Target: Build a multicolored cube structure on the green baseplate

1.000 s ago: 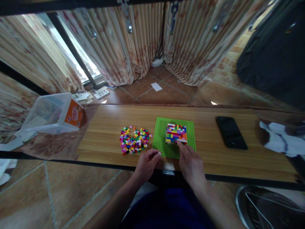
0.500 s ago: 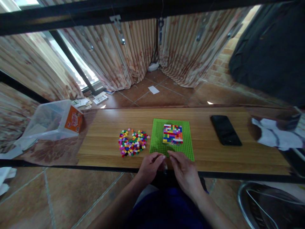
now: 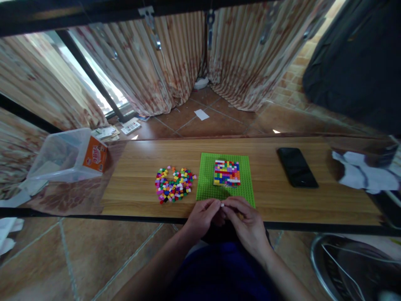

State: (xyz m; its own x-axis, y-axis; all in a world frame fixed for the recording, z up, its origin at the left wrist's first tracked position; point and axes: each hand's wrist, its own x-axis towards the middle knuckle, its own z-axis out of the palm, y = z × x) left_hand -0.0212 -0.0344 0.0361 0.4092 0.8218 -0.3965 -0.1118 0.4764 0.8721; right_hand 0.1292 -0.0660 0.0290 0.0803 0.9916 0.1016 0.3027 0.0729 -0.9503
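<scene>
A green baseplate (image 3: pixel 206 188) lies on the wooden table (image 3: pixel 282 196), with a multicoloured block of small bricks (image 3: pixel 227 172) built on its far right part. A loose pile of small coloured bricks (image 3: pixel 173 189) lies to the left of the plate. My left hand (image 3: pixel 202 217) and my right hand (image 3: pixel 246 223) meet at the table's near edge, just in front of the plate. Their fingertips pinch together around a tiny white brick (image 3: pixel 222 205). Both hands are closed.
A black phone (image 3: pixel 297 167) lies right of the plate, and crumpled white paper (image 3: pixel 363 175) sits further right. A clear plastic tub (image 3: pixel 62 156) with an orange label lies tipped at the left end. A metal stool (image 3: pixel 351 267) stands at lower right.
My right hand drew back from the brick block to the near edge and joined my left hand. The fingertips now meet on a small white brick.
</scene>
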